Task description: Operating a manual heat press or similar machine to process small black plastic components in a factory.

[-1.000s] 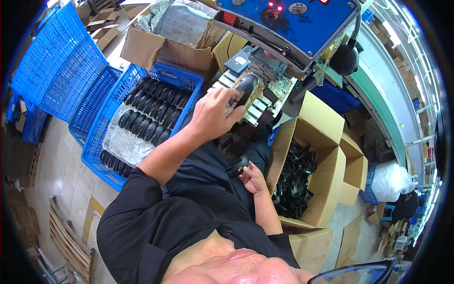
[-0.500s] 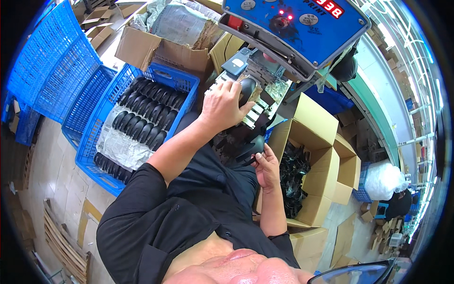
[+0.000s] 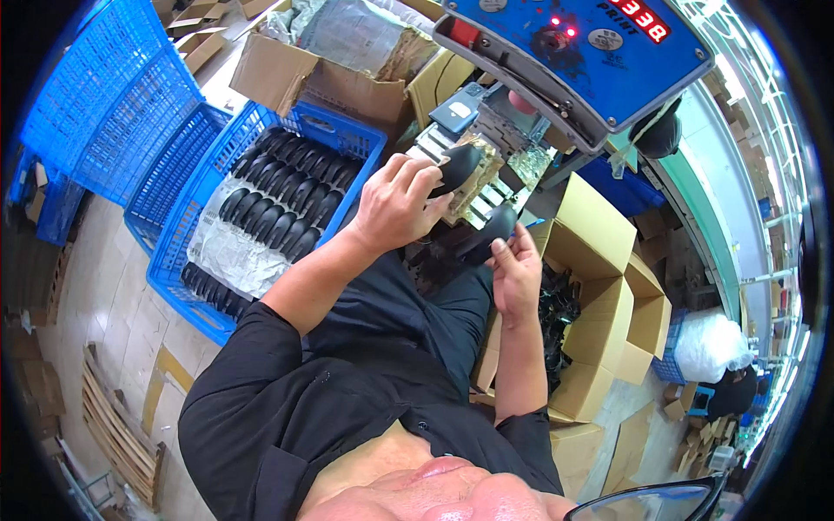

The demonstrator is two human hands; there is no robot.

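Note:
My left hand (image 3: 393, 204) is closed on a black curved plastic shell (image 3: 459, 167), smooth and rounded like a computer mouse cover. It holds the shell just over the near side of a metal fixture (image 3: 492, 205) on a machine. To the right and lower, my right hand (image 3: 518, 271) pinches a second black shell (image 3: 497, 227) by its edge, thumb against fingers. That shell is tilted, close to the fixture's near right corner. The two shells are apart, and the fingertips behind them are partly hidden.
The machine's blue control panel (image 3: 599, 65) hangs above the fixture. At left, a blue crate (image 3: 165, 291) holds rows of black shells and paper. An open cardboard box (image 3: 599, 343) of black parts stands at right. A flat dark device (image 3: 454, 113) lies behind the fixture.
My left hand has drawn its shell off the fixture, slightly toward me. My right hand has risen with its shell toward the fixture. The view has shifted a little.

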